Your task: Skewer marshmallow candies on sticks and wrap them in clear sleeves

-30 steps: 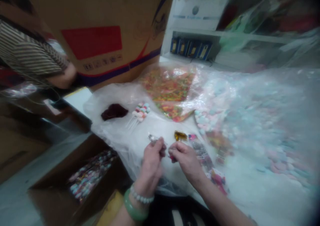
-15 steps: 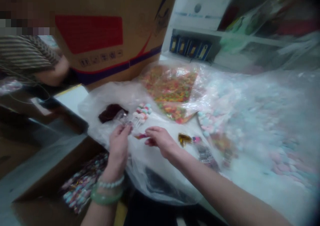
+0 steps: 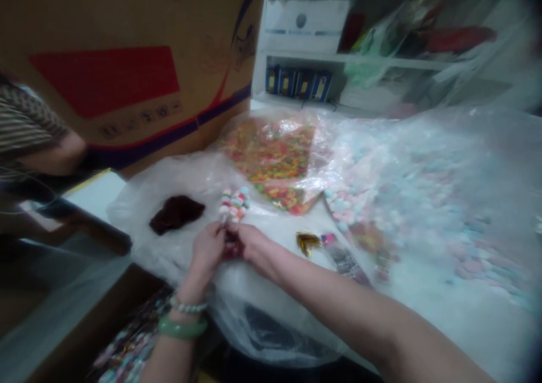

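Note:
My left hand [image 3: 208, 251] and my right hand [image 3: 253, 246] meet with fingers closed over a small plastic bag [image 3: 232, 249]. Dark pink print shows on the bag between them; the rest is hidden and blurred. Just beyond the fingertips lie marshmallow skewers [image 3: 235, 203], their sticks pointing toward my hands. A dark red-brown bundle [image 3: 176, 214] rests left of the skewers on clear plastic sheeting [image 3: 139, 202]. Right of my hands are gold twist ties [image 3: 307, 242] and several printed clear bags [image 3: 345, 263].
Large clear sacks hold colourful candies [image 3: 279, 157] and pastel marshmallows [image 3: 423, 202]. A tall cardboard carton [image 3: 127, 27] stands behind, beside a white shelf [image 3: 305, 56]. At lower left, an open box [image 3: 76, 326] contains wrapped sweets. A person in a striped sleeve [image 3: 25, 123] is at far left.
Both hands have moved left from beside the gold ties to the skewers. The clear bag was spread between them half a second ago; now the hands are together around it.

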Tool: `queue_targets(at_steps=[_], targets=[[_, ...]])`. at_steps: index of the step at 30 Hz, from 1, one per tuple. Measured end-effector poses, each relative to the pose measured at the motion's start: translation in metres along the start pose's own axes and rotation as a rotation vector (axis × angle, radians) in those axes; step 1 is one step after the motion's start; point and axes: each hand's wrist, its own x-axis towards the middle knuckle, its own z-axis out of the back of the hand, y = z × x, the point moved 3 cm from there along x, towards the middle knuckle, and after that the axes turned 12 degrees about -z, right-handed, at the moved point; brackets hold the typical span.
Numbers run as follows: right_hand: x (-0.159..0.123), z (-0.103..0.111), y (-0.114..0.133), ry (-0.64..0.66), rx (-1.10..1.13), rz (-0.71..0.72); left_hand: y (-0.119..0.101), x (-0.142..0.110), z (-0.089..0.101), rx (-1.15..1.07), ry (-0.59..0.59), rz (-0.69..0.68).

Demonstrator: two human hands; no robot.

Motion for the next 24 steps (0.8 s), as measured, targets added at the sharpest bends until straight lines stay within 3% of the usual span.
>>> queue_targets(at_steps=[3,6,10,14,17,22,24], targets=[[-0.020,0.010,-0.006,-0.093,0.026,-0.128,-0.009,-0.014,-0.007,0.025,0.052,-0.013],[-0.054,0.024,-0.010,-0.146,0.020,-0.170,-0.018,-0.036,-0.017,0.033,0.091,-0.014],[-0.097,0.054,-0.012,-0.170,-0.132,-0.169,-0.026,-0.071,-0.040,-0.151,0.127,0.055],[-0.108,0.087,-0.013,-0.301,-0.539,-0.087,-0.025,-0.096,-0.062,-0.324,0.162,0.125],[-0.107,0.101,-0.016,-0.417,-0.750,0.009,-0.020,-0.103,-0.067,-0.399,0.162,0.146],[-0.123,0.092,-0.017,-0.542,-0.973,0.344,-0.013,-0.103,-0.054,-0.362,0.051,0.111],[-0.129,0.085,-0.016,-0.576,-1.059,0.375,-0.014,-0.103,-0.051,-0.353,0.014,0.080]])
